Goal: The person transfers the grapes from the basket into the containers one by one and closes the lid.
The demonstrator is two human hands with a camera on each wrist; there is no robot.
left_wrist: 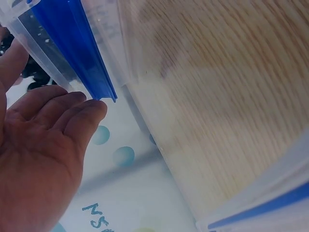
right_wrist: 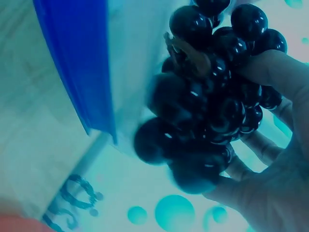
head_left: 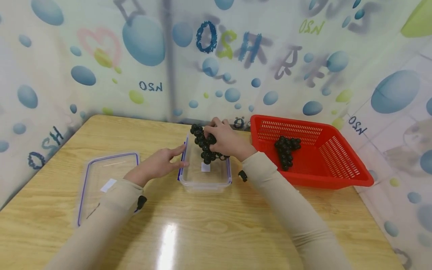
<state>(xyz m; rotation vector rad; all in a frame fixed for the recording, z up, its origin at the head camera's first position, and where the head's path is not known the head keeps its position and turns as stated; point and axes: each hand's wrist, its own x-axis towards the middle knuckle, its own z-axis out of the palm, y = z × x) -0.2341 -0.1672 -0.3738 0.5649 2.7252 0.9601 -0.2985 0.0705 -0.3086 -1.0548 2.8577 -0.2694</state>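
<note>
My right grip [head_left: 229,139] clasps dark grape bunch [head_left: 202,144], thumb and fingers around it, over clear container [head_left: 206,185] on bench [head_left: 202,232]. My left grip [head_left: 160,161] unclenched, fingers extended at container's left side, near blue clasp [left_wrist: 72,48]. Second bunch [head_left: 285,152] lies in red basket [head_left: 314,180], right of container. Blue-edged lid [head_left: 98,170] left, partly hidden by my sleeve [head_left: 118,202].

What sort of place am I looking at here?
Probably an indoor tabletop work booth: a pale wood-grain table stands before a white, blue-spotted backdrop sheet, with a clear rectangular plastic container with blue side flaps set on it.
</note>
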